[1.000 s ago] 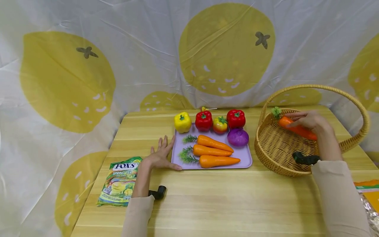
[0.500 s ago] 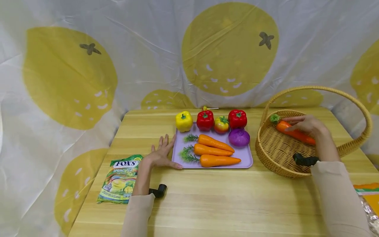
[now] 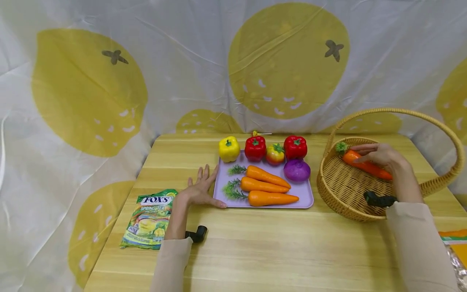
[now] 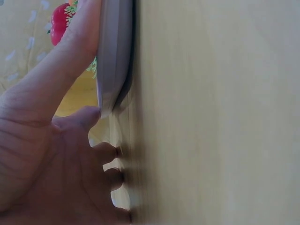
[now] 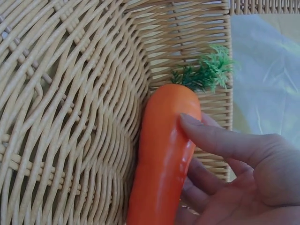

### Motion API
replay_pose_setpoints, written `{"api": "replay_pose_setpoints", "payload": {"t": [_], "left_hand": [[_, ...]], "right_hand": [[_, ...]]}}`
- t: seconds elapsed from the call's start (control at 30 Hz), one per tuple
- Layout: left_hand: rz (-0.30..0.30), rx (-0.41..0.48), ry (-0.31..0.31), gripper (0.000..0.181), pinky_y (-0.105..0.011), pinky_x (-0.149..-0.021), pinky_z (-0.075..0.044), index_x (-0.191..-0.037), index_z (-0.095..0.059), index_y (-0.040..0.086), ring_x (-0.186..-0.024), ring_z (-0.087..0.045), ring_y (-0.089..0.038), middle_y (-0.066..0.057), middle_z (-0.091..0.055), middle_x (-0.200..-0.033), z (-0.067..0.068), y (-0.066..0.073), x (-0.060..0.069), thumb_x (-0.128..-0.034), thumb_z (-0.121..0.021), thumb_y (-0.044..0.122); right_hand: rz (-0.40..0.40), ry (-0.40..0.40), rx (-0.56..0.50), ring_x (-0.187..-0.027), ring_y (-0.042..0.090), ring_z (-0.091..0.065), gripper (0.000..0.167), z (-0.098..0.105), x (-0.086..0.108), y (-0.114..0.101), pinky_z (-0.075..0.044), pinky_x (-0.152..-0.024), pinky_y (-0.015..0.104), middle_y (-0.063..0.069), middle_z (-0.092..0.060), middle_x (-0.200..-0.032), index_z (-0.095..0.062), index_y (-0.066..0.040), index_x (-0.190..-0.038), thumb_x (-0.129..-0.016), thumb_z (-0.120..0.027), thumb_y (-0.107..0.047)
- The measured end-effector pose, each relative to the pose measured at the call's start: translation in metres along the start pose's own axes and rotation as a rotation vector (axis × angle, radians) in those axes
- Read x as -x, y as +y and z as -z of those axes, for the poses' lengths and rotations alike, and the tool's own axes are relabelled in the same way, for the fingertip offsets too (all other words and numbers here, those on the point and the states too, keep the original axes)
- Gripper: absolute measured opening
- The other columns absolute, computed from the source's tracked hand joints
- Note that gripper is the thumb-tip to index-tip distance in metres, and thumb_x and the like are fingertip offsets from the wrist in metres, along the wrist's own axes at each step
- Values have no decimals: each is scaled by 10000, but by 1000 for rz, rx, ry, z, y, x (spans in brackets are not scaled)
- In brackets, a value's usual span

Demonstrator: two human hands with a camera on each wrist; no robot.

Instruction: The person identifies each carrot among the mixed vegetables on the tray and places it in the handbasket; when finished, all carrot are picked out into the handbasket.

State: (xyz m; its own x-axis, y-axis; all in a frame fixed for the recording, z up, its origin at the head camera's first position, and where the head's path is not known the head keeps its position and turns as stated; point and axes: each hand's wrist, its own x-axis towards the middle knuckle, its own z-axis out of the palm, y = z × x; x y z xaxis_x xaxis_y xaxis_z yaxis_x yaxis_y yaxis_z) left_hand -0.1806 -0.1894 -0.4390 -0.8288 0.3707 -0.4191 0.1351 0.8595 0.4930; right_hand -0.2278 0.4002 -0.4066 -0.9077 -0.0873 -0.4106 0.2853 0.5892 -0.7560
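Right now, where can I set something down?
Widest: the table in front of the tray, between the sleeves. Another lies left of the yellow pepper, beyond the left hand. Crowded: the tray, with carrots, red peppers and a purple onion; the far side of the basket, where the right hand holds another carrot.

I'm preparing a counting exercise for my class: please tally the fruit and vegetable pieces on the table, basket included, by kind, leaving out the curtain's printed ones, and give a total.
Carrots: 4 (3 on the tray, 1 in the basket)
Red peppers: 2
Yellow pepper: 1
Red-and-yellow tomato-like piece: 1
Purple onion-like piece: 1
Total: 9
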Motion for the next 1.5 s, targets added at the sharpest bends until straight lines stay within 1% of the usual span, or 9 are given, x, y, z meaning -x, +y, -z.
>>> {"api": "replay_pose_setpoints", "payload": {"t": [0.07,0.17,0.3,0.4,0.53,0.73,0.97,1.23,1.5], "left_hand": [[-5,-5,4,1392,-765,-1205,96,-1671,90,245,-1580,235,-426,-216,237,-1703,0,0,-1,-735,-869,618],[-4,-9,2,1391,-765,-1204,98,-1671,90,241,-1579,235,-428,-218,237,-1702,1,1,-1,-735,-869,618],[0,-16,-5,1381,-755,-1209,106,-1670,94,246,-1577,250,-415,-208,249,-1700,0,2,-1,-746,-867,607],[0,-19,-9,1376,-749,-1213,107,-1669,97,253,-1576,260,-404,-202,259,-1698,0,2,-1,-751,-866,602],[-1,-19,-11,1376,-751,-1212,106,-1670,95,251,-1575,263,-402,-207,260,-1696,-1,2,-2,-750,-868,600],[7,-21,-10,1374,-742,-1215,117,-1669,94,258,-1576,268,-391,-196,264,-1697,-1,1,-1,-750,-868,600],[-3,-9,-5,1375,-752,-1210,112,-1670,93,250,-1578,251,-407,-201,253,-1700,-1,2,-2,-751,-868,599],[3,-13,-3,1373,-760,-1207,100,-1670,96,233,-1578,241,-421,-216,250,-1697,-1,2,0,-759,-868,586],[4,-12,-2,1374,-762,-1207,96,-1670,94,224,-1578,236,-425,-223,245,-1697,0,3,0,-759,-872,577]], "right_hand": [[11,-4,-11,-1314,273,-575,433,1,0,0,-505,-1104,419,16,-684,-1322,-667,-491,-1228,-927,-782,-202],[30,-19,-32,-1030,-35,-650,412,5,2,-3,-550,-884,214,-303,-666,-1035,-663,-470,-1241,-947,-762,-199],[82,-17,72,-946,-179,-576,444,9,12,-16,-522,-819,176,-342,-666,-1057,-601,-208,-1444,-1012,-686,-270],[114,11,201,-1199,30,-603,651,9,25,-33,-530,-997,338,-270,-651,-1232,-487,-38,-1533,-1024,-647,-409],[176,7,294,-1423,357,-479,653,4,46,-56,-468,-1088,537,-33,-600,-1470,-485,-74,-1543,-1035,-604,-465],[312,42,351,-1124,-196,-540,460,-15,77,-77,-429,-862,36,-155,-652,-1395,-583,-243,-1473,-1038,-626,-387],[529,-5,184,-1153,-5,-682,411,-54,98,-98,-543,-898,120,-98,-707,-1330,-606,-188,-1438,-1031,-642,-142],[616,-112,122,-1298,72,-616,462,-106,92,-132,-526,-976,174,-65,-640,-1450,-575,-244,-1480,-1029,-653,-178],[667,-216,91,-1324,282,-615,552,-166,43,-146,-523,-1062,269,66,-618,-1484,-575,-158,-1486,-963,-748,-205]]}}
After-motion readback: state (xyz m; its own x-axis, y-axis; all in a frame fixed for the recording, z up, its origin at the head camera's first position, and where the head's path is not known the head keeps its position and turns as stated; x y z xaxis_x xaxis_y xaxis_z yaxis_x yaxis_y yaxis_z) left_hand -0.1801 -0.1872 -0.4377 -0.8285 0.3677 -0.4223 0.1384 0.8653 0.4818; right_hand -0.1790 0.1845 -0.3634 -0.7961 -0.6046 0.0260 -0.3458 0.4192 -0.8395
